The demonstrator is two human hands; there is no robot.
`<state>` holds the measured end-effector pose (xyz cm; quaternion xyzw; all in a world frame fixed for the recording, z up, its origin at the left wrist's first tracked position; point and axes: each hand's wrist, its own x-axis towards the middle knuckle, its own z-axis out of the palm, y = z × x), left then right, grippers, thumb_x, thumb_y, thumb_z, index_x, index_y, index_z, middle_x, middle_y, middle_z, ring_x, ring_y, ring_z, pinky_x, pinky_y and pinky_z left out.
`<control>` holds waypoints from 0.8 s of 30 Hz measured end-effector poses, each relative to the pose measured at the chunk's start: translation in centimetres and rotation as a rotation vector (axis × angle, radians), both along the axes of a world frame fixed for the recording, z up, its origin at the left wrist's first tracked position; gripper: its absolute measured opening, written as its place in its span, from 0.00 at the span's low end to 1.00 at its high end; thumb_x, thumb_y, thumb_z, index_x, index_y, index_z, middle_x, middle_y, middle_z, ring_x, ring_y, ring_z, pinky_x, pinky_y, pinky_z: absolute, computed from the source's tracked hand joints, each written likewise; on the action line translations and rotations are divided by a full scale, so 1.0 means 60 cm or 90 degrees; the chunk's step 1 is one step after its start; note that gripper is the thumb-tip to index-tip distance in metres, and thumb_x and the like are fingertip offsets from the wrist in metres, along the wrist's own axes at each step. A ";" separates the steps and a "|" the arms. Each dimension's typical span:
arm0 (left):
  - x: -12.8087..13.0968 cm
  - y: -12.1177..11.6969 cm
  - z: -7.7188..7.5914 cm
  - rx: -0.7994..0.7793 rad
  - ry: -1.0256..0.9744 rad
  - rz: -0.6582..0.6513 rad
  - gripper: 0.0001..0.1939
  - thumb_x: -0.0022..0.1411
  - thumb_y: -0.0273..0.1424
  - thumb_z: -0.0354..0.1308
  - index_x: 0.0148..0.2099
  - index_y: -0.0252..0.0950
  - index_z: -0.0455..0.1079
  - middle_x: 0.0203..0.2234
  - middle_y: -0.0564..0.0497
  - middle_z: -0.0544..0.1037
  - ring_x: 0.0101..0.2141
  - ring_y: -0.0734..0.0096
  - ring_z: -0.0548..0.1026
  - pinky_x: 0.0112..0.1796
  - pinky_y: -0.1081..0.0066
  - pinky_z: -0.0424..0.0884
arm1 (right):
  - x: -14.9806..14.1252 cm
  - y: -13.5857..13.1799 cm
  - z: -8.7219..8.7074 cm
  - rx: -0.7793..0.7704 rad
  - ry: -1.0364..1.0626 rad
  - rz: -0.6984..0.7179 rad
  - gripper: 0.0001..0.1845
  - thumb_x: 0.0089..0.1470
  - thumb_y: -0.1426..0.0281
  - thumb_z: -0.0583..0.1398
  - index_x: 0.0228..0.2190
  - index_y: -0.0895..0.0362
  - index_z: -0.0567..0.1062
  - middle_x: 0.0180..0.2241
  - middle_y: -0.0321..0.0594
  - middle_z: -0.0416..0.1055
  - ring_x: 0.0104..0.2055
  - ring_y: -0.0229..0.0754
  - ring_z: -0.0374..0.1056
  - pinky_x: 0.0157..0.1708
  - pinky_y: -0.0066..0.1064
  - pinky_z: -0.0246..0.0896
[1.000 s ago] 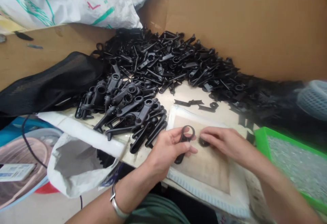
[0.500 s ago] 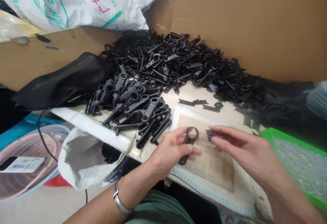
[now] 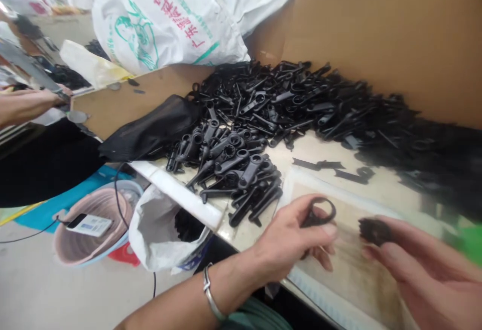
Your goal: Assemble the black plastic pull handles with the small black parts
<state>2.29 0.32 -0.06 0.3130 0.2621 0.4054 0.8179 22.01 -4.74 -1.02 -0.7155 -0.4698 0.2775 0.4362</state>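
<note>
My left hand (image 3: pixel 297 234) grips a black plastic part with a ring-shaped end (image 3: pixel 324 211); the ring stands out above the thumb and the rest is mostly covered by the fingers. To its right, my right hand (image 3: pixel 417 269) pinches a small black toothed piece (image 3: pixel 374 230) between thumb and fingers. The two pieces are apart, both held over a pale, stained mat (image 3: pixel 350 249). Beyond the hands, a few flat black pieces (image 3: pixel 352 175) lie on the table (image 3: pixel 312 144). Left of them is a heap of black ring-ended arms (image 3: pixel 244 169).
A larger pile of black parts (image 3: pixel 263 99) lies against the cardboard wall (image 3: pixel 376 28). At the left stand an open white sack (image 3: pixel 150 229) and a pink basket (image 3: pixel 71 239) with a phone (image 3: pixel 90 224). Another person's hand (image 3: pixel 33 104) shows at far left. A green tray edge (image 3: pixel 472 242) is at right.
The view has swung left, so the scene sits farther right and another person's arm shows. The small toothed piece is now turned more into view in my right hand. Both hands keep their pieces.
</note>
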 end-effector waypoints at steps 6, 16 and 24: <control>-0.003 0.004 0.000 -0.088 -0.095 -0.040 0.16 0.61 0.38 0.65 0.47 0.34 0.75 0.51 0.40 0.73 0.45 0.63 0.73 0.41 0.68 0.71 | -0.047 0.001 0.018 0.134 -0.125 0.020 0.18 0.51 0.56 0.67 0.44 0.46 0.80 0.46 0.37 0.80 0.38 0.49 0.78 0.43 0.42 0.78; -0.004 -0.009 -0.007 0.022 -0.055 -0.059 0.17 0.71 0.37 0.54 0.59 0.44 0.70 0.60 0.46 0.70 0.59 0.61 0.68 0.54 0.64 0.67 | -0.087 0.031 0.024 0.288 -0.311 0.126 0.10 0.60 0.67 0.62 0.44 0.52 0.79 0.44 0.40 0.78 0.44 0.44 0.76 0.48 0.36 0.73; -0.020 -0.016 0.001 0.264 0.253 -0.032 0.28 0.73 0.42 0.47 0.71 0.40 0.54 0.68 0.48 0.59 0.68 0.64 0.55 0.67 0.64 0.50 | -0.085 0.030 0.023 0.299 -0.355 0.146 0.10 0.60 0.70 0.62 0.43 0.52 0.79 0.44 0.42 0.78 0.42 0.45 0.76 0.45 0.37 0.74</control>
